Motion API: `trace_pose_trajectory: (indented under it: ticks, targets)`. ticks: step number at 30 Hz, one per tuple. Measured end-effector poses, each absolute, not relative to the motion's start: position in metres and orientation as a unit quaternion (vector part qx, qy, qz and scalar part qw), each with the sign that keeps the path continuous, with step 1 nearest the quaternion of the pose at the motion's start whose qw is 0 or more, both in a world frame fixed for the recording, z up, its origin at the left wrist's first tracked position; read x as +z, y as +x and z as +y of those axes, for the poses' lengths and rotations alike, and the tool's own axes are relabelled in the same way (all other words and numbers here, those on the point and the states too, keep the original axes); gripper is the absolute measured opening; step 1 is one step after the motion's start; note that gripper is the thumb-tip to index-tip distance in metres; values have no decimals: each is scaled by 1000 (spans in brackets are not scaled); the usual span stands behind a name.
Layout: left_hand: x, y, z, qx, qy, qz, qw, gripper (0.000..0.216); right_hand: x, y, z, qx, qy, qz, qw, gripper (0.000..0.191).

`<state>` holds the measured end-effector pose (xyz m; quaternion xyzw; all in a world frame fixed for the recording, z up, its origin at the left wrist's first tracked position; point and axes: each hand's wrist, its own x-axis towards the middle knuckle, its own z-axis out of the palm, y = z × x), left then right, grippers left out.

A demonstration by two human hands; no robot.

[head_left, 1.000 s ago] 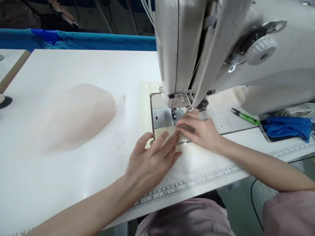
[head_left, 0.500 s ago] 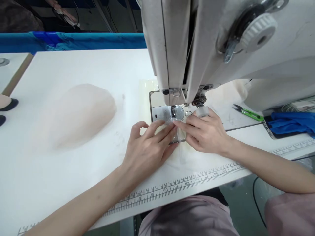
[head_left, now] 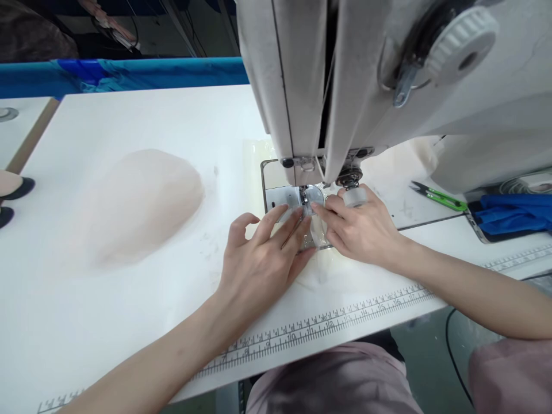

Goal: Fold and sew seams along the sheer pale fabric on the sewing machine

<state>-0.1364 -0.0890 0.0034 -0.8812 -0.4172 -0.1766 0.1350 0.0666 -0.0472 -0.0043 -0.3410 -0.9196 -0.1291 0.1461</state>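
My left hand (head_left: 265, 253) lies palm down on the sewing machine bed, its fingers stretched out toward the presser foot (head_left: 304, 195). Its fingertips press on a thin translucent strip (head_left: 318, 234) in front of the needle. From the other side, my right hand (head_left: 360, 227) has its fingers curled, with the index fingertip on the same strip close to the foot. The strip runs between the two hands toward the table's front. Part of it is hidden under the fingers, and its kind is hard to make out.
The sewing machine head (head_left: 302, 86) hangs over the hands. Green thread snips (head_left: 440, 196) lie to the right, near a blue cloth (head_left: 513, 213) on a dark tray. A printed ruler (head_left: 302, 336) follows the table's front edge. Black-tipped beige pieces (head_left: 11, 187) show at far left.
My right index fingertip has shifted slightly right, away from the left fingers, leaving a wider gap by the foot. The left fingers have spread a little. The whole view has shifted slightly.
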Motion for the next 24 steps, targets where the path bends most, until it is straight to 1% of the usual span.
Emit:
trace_pose_trajectory:
  ticks: [13, 24]
  targets:
    - [2, -135, -86, -173, -878, -426, 132, 35, -5, 66, -44, -178, -344, -911, 139, 32]
    - [2, -133, -86, -159, -876, -430, 150, 35, -4, 66, -45, -177, -352, -911, 125, 31]
